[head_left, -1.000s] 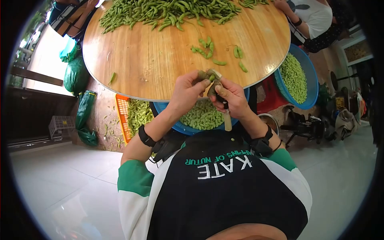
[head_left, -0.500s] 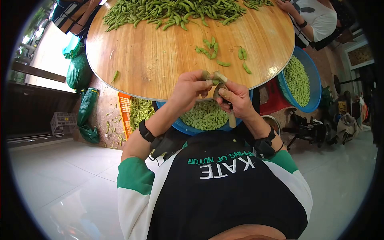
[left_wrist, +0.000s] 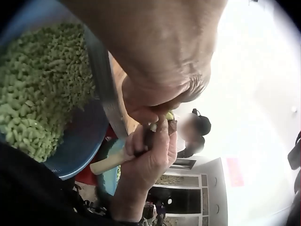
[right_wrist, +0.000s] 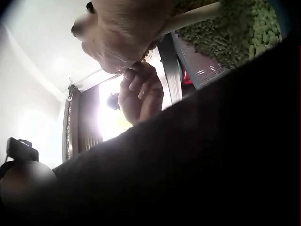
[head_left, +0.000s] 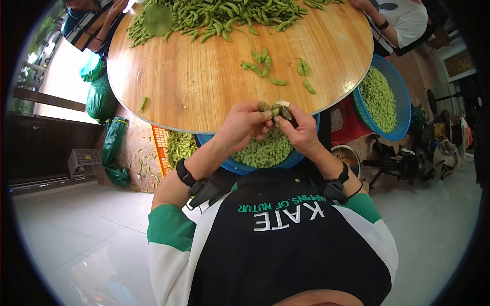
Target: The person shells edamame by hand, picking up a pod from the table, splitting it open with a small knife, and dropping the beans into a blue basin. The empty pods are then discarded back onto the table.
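Note:
My left hand (head_left: 237,125) is at the near edge of the round wooden table, its thumb and finger pinching a green edamame pod (head_left: 276,110). Close against it, my right hand (head_left: 302,133) meets the pod with its thumb and fingers. The left wrist view shows a tool with a pale handle (left_wrist: 110,162) gripped in the right hand; its working end is hidden by the fingers. Dark coverings wrap some fingertips. Below both hands, shelled beans (head_left: 263,150) fill a blue tub (head_left: 236,167).
A large heap of edamame pods (head_left: 219,18) covers the table's far side, with several loose pods (head_left: 265,66) nearer. An orange basket (head_left: 160,145) of empty pods stands at left. Another blue tub (head_left: 404,115) of beans is at right. Two other people sit across the table.
The right hand has turned, so the pale handle that pointed down below it no longer shows in the head view. Both hands stay together at the table edge.

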{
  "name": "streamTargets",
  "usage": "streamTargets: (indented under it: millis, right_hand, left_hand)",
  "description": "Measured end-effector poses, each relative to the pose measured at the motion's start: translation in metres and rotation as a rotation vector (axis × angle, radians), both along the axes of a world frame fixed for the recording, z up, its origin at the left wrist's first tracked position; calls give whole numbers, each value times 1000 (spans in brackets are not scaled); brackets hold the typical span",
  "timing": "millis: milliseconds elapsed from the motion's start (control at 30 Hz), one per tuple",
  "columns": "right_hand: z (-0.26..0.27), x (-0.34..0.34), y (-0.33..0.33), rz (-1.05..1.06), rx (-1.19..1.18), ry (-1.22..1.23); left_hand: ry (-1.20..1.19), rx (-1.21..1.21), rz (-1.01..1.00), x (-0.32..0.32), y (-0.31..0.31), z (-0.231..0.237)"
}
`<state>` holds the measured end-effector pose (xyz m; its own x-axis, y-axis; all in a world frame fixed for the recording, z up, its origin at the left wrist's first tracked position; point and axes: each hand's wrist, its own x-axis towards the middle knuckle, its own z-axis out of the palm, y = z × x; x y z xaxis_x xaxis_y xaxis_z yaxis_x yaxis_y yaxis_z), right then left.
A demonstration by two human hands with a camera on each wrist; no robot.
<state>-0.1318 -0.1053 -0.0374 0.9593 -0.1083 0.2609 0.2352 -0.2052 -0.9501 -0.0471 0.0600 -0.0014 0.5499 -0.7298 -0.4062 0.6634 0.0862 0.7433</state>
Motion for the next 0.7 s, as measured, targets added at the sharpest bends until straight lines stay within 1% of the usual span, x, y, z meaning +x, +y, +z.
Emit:
streamTargets:
  millis: [33, 100, 133, 167, 200, 233, 267, 333, 367, 400, 467, 500, 567, 600, 667, 700]
  right_hand:
    - [5, -1, -1, -4, 3, -9]
    - [19, -6, -4, 138, 7, 192]
    - [21, -7, -6, 131, 8, 181]
    - [22, -10, -8, 192, -120, 71]
    - [22, -13, -11, 246, -247, -33]
    - [18, -12, -11, 239, -279, -136]
    - [12, -13, -11, 220, -279, -134]
    - [9, -10, -12, 180, -241, -172]
    - [12, -13, -13, 144, -220, -114]
    - [15, -15, -15, 128, -216, -116]
    - [18, -21, -22, 125, -144, 3]
    - [18, -24, -24, 113, -153, 2]
    - [15, -31, -27, 130, 67, 88]
    - [16, -36, -30, 120, 53, 79]
    - [21, -42, -36, 53, 259, 284]
    - [12, -43, -39, 5, 277, 303]
  left_hand:
    - [-9, 3, -4, -1, 6, 2]
    - [-348, 285, -32, 1, 30, 10]
    - [-808, 443, -146, 3, 47, 21]
    - [-1266, 590, -264, 3, 66, 35]
    - [-1370, 742, -393, 2, 85, 45]
    - [-1473, 893, -523, 2, 93, 52]
    - [-1484, 881, -537, 1, 87, 56]
    - [-1691, 793, -386, 0, 71, 62]
    - [-1660, 696, -352, 2, 50, 62]
    - [-1678, 604, -292, 6, 29, 57]
    - [-1719, 421, -186, 19, -20, 36]
    - [-1744, 329, -142, 28, -46, 26]
    - [-1757, 264, -211, 43, -90, 8]
    - [-1769, 247, -205, 43, -101, -3]
    - [-1873, 305, -277, 55, -124, -20]
    - [-1868, 279, -252, 60, -131, -32]
